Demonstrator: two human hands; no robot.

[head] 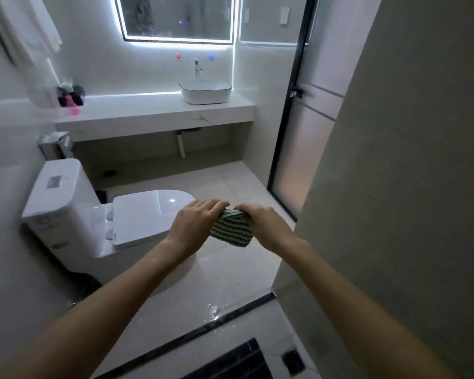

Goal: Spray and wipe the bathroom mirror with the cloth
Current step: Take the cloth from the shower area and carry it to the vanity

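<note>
Both hands hold the green striped cloth [230, 230] out in front, over the floor beside the toilet [137, 217]. The left hand [195, 222] and right hand [266, 228] each curl their fingers round its top edge, seemingly folding or wringing it; the far side of the grip is hidden. The mirror [175, 17] hangs well apart, above the sink [205, 91]. To do this well, fold the cloth into a flat, firm pad with a clean face outward. No spray bottle is in view, so it needs finding first.
</note>
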